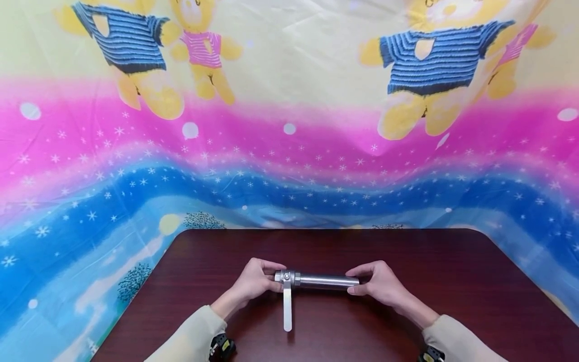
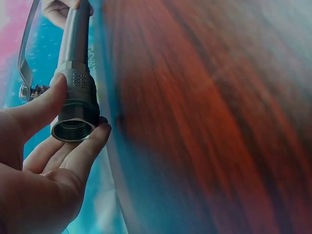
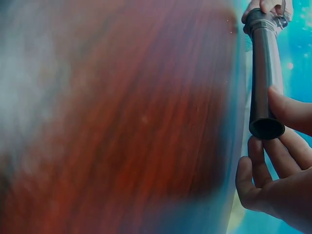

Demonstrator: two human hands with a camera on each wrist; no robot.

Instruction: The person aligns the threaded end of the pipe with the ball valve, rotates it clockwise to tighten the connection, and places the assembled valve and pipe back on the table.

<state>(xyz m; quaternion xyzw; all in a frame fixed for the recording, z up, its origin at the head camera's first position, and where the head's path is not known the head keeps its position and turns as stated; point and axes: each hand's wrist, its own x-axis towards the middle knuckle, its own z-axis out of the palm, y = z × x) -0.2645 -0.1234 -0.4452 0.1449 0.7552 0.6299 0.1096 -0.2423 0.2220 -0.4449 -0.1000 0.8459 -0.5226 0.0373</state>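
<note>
Left hand [image 2: 39, 161] pinching valve [image 2: 74, 105] threaded end; right hand [image 3: 278, 165] pinching pipe [image 3: 263, 73] end. We are keeping assembly level over table [image 1: 407, 261], lever handle [image 1: 287, 309] hanging free.

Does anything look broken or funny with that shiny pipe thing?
Nothing stands out. The silver metal pipe with a valve looks whole, held level over the dark wooden table by the left hand and right hand; its flat lever handle hangs straight down.

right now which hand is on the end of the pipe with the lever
The left hand: it holds the valve end, where the flat lever hangs. The right hand holds the plain end.
</note>
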